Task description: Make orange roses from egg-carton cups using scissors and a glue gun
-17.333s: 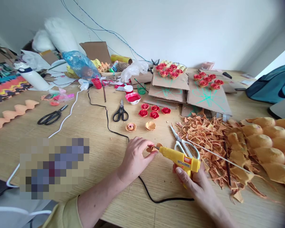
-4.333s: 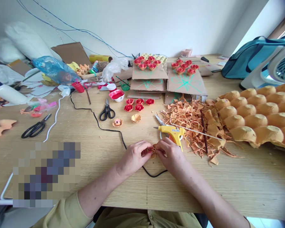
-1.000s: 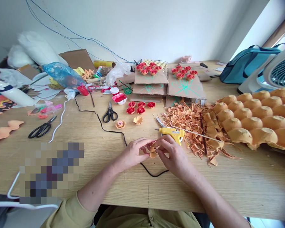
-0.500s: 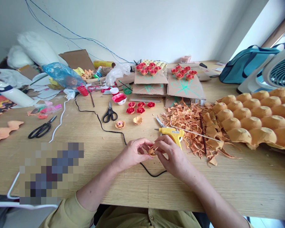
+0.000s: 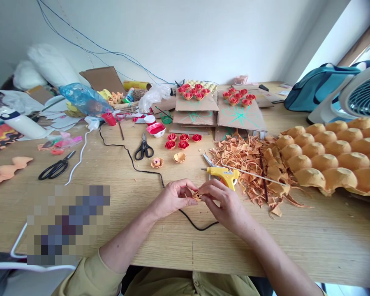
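Note:
Between my fingertips is a small tan egg-carton flower, partly hidden by the fingers. My left hand pinches its left side, and my right hand pinches its right side. Just beyond my right hand lies a yellow glue gun, its nozzle pointing left. Two unpainted flowers sit farther off: a tan flower with a pinkish centre and an open tan cup flower. Behind them, several red painted flowers stand in two rows.
Carton scraps are heaped right of the glue gun, beside a large egg tray. Black scissors and a bowl of red paint lie left of centre. A black cord runs under my hands. Cardboard sheets carry more red flowers.
The small flower has been tilted a little between my fingers, and a dark opening in it now shows. Both hands keep their pinch. The whole view has shifted slightly.

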A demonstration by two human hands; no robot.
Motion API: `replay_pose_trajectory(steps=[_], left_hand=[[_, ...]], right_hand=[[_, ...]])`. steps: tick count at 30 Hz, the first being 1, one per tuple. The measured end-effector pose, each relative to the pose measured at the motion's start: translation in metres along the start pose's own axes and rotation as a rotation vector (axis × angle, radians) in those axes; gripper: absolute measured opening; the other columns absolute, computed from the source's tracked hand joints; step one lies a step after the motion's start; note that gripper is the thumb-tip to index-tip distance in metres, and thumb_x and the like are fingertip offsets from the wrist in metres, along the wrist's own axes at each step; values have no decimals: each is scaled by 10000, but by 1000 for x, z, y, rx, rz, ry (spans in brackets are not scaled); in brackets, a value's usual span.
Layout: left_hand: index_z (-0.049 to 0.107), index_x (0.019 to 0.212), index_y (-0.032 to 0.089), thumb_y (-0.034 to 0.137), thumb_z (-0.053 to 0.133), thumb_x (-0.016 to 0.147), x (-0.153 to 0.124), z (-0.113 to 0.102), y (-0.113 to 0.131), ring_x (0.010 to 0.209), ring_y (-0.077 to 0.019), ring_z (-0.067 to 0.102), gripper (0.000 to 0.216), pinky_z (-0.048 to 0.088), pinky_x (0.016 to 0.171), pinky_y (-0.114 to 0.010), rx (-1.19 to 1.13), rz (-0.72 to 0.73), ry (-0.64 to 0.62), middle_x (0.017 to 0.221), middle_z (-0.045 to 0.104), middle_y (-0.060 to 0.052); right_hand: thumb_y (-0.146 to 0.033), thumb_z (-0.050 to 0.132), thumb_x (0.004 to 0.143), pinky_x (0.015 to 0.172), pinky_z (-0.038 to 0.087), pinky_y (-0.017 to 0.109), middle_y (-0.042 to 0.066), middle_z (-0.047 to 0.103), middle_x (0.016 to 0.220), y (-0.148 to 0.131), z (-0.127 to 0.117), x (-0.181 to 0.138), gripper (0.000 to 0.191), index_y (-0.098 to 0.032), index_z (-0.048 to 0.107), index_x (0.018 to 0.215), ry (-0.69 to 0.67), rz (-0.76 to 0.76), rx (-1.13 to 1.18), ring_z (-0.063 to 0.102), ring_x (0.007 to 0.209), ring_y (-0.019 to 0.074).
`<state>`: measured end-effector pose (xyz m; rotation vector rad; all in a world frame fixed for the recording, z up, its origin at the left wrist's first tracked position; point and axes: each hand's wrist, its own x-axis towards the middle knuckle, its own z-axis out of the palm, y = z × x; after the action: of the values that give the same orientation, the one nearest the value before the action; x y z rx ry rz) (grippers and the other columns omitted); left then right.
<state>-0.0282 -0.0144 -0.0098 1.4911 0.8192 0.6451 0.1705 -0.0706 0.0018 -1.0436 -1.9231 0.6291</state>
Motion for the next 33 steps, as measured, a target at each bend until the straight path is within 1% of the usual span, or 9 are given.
replay_pose_trajectory(steps=[5, 9, 15, 19, 21, 24, 27, 30, 33], left_hand=[[658, 894, 145, 339, 859, 697, -2, 3, 3, 772, -129, 647, 342, 531, 722, -251, -90, 87, 32, 886, 701, -46], [647, 875, 148, 292, 829, 746, -4, 4, 5, 827, -135, 659, 266, 554, 751, -257, -81, 199, 52, 982, 704, -76], [666, 895, 157, 187, 783, 791, -4, 1, 3, 865, -133, 661, 159, 559, 726, -224, 44, 421, 123, 1006, 681, -70], [681, 927, 166, 181, 775, 797, -4, 0, 3, 814, -130, 657, 161, 553, 657, -211, 155, 493, 182, 979, 673, -65], [685, 944, 165, 174, 781, 789, -5, 0, 5, 778, -123, 655, 182, 538, 632, -200, 215, 498, 224, 930, 677, -53], [688, 949, 159, 155, 776, 786, -5, 0, 7, 750, -117, 657, 185, 526, 614, -190, 274, 491, 278, 886, 681, -40], [686, 955, 160, 149, 759, 798, -4, 1, 8, 757, -120, 664, 174, 534, 618, -190, 285, 490, 303, 877, 681, -35], [686, 949, 161, 169, 756, 804, -3, 1, 8, 752, -117, 666, 161, 536, 621, -188, 273, 492, 308, 880, 684, -36], [683, 965, 166, 197, 769, 799, -4, 1, 7, 760, -118, 668, 190, 541, 639, -187, 247, 483, 323, 883, 689, -35]], right_hand=[[-120, 534, 949, 705, 526, 280, 42, 661, 884, -2, -2, 0, 119, -216, 602, 930, 89, 40, 37, 636, 800, 157], [-172, 568, 942, 656, 514, 258, 33, 665, 839, -3, -3, -1, 78, -211, 595, 880, 138, 103, 86, 647, 760, 152], [-301, 528, 976, 559, 443, 235, 2, 638, 696, -7, -9, -3, 187, -211, 520, 812, 157, 240, 132, 593, 605, 129], [-328, 522, 975, 557, 392, 245, -15, 569, 640, -4, -16, -4, 250, -216, 489, 754, 210, 246, 36, 513, 572, 125], [-349, 539, 971, 581, 396, 253, -10, 569, 663, 0, -19, -5, 241, -214, 503, 775, 234, 282, 69, 518, 598, 133], [-397, 543, 979, 633, 417, 260, 3, 593, 727, 5, -21, -6, 232, -213, 525, 840, 208, 338, 282, 546, 660, 142], [-395, 569, 975, 695, 446, 258, 6, 598, 823, 6, -20, -5, 213, -209, 548, 873, 131, 315, 589, 569, 710, 129], [-372, 610, 956, 672, 467, 243, 1, 584, 871, 3, -18, -3, 178, -209, 578, 893, 86, 302, 915, 575, 693, 109], [-378, 613, 951, 624, 474, 237, 5, 593, 857, 0, -17, -1, 175, -206, 602, 920, 51, 318, 1130, 578, 645, 103]])
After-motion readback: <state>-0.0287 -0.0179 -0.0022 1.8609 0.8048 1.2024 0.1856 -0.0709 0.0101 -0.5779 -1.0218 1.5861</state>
